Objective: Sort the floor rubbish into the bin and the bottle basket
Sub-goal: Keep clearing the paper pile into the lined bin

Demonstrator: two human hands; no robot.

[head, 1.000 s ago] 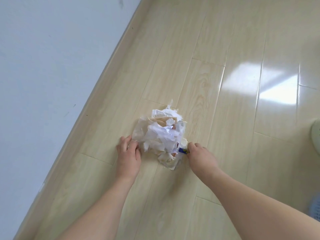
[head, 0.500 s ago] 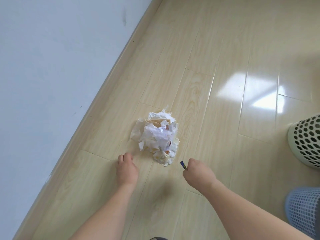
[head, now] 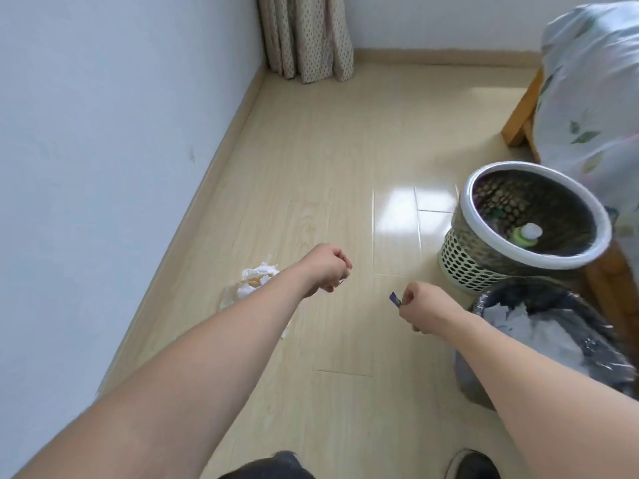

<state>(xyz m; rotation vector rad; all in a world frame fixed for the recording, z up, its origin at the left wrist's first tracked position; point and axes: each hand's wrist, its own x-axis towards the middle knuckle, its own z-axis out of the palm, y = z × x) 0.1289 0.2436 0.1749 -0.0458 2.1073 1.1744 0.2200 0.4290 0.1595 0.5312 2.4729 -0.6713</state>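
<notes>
You have come up from your crouch over the floor (head: 332, 160), and the view has swung with you: a second ago it held only boards and wall, and now it takes in the far corner with its curtain (head: 306, 36) and both containers along the floor's right side. That is the big change, and it means you are between pick-up and drop-off.

The bottle basket (head: 463, 261), pale and perforated, stands near the right edge with a bottle cap (head: 530, 231) showing inside. Just in front of it is the bin (head: 601, 344) with its dark liner, already carrying white paper. Both are close to your right arm, so the carry should be short.

The paper heap (head: 257, 280) remains on the floor by the left wall, partly hidden behind your left forearm. Both hands were at it a second ago; now they are well clear, so most of the rubbish is still to be sorted.

Your left hand (head: 323, 269) is curled into a fist; a sliver may show at its underside, but I cannot tell whether it holds anything. Your right hand (head: 420, 304) pinches the small purple scrap (head: 395, 299), lifted off the heap, its fingers (head: 408, 299) tight on it. It looks like wrapper, so I judge it is bound for the bin.
</notes>
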